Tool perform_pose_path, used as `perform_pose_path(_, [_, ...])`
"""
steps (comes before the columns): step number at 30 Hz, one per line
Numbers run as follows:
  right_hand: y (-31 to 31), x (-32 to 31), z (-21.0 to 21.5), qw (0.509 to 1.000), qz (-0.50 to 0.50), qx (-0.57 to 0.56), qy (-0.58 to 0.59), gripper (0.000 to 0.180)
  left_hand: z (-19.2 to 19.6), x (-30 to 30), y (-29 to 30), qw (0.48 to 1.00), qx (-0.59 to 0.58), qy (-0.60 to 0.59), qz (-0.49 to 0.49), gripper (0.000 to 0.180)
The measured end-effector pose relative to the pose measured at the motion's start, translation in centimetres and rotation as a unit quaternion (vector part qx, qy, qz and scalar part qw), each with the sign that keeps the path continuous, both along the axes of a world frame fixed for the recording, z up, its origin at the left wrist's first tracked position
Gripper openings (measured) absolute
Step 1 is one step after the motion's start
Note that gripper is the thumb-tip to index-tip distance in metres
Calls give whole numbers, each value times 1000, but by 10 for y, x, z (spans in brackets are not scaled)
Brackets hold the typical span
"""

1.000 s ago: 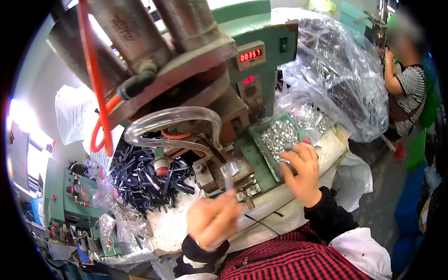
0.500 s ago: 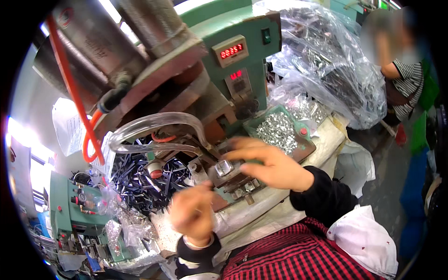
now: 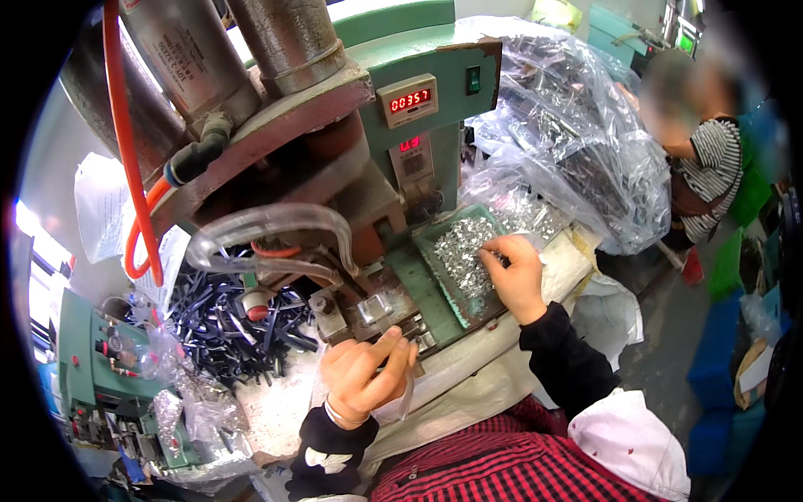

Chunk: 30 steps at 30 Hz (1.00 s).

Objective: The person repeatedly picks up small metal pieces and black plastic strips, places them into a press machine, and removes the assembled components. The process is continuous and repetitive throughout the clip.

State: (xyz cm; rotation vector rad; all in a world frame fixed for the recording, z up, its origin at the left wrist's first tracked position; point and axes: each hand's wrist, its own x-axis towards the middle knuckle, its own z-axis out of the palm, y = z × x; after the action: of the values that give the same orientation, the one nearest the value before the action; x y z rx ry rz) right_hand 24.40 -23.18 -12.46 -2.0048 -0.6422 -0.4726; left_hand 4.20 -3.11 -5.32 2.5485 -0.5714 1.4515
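Left hand: the left hand (image 3: 368, 376) is at the near edge of the die block (image 3: 403, 299), fingers bent and pinching a thin clear strip (image 3: 408, 400) that trails down on its right.
Right hand: the right hand (image 3: 517, 280) is over the right side of the tray, thumb and fingertips drawn together — whether a piece is between them I cannot tell.
Tray: the green tray (image 3: 452, 305) lies right of the die block, with small silvery metal pieces (image 3: 464, 243) heaped in it.
Die block: a shiny metal piece (image 3: 374, 309) sits on top, just beyond the left hand.
Press: the green press (image 3: 452, 63) rises on the far side, with a red-lit counter (image 3: 410, 100) and a bent clear tube (image 3: 322, 213).
Left side: dark strips (image 3: 226, 322) pile on the desk (image 3: 276, 410) near a red button (image 3: 257, 313).
Far right: a large clear bag (image 3: 577, 142) bulges — beyond it, a co-worker in a striped top (image 3: 718, 155).
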Motion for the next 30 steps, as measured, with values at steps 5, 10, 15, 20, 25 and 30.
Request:
perform_pose_path(5, [24,24,-7,979,-41,-160,-115,29,1,-7,-10,998,-54,26,5,28])
perform_pose_path(10, [36,15,-15,974,-20,-193,-114,22,-1,-61,-21,978,-140,94,127,23])
perform_pose_path(15, [26,-8,-6,980,10,-127,-156,6,-28,-122,61,853,-367,-54,368,11])
perform_pose_path(20, [31,-12,9,990,38,-65,-118,15,15,-101,128,881,-250,97,389,7])
perform_pose_path(25, [49,-20,21,993,72,-18,-88,14,-47,-41,164,814,-39,215,539,13])
perform_pose_path(30, [-9,-28,7,999,25,-10,36,13,-89,-48,175,788,-192,280,513,14])
